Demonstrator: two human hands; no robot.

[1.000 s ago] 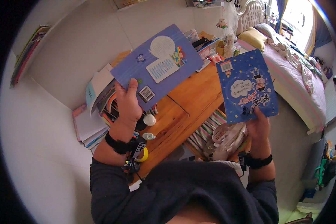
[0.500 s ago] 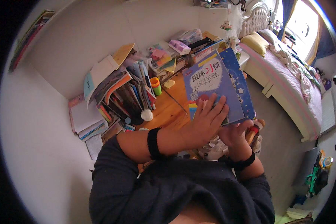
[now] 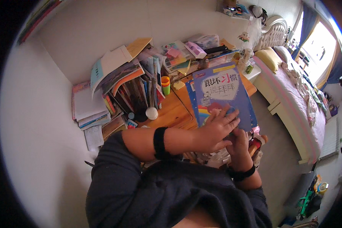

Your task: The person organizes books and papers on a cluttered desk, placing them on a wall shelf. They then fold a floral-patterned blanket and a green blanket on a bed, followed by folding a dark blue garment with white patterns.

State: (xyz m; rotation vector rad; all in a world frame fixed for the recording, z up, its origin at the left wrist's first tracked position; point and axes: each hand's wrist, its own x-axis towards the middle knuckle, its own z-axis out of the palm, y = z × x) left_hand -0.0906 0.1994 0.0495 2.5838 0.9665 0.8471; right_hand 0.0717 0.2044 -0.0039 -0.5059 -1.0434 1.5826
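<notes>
The purple paperback book (image 3: 241,100) is lying cover-up over a darker blue book (image 3: 192,95), the pair being held over the wooden desk (image 3: 173,114) just beyond both hands, long axes running away from the torso, tops leaning left. The left hand (image 3: 217,132) is resting nearer the cover's middle, fingers loosely spread; the right hand (image 3: 239,143) is staying at the lower edge, and whether it is pinching anything, I cannot tell.

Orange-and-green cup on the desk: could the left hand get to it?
Probably yes: the left hand lies on the purple book, and nothing seems to block its way to the orange-and-green cup.
</notes>
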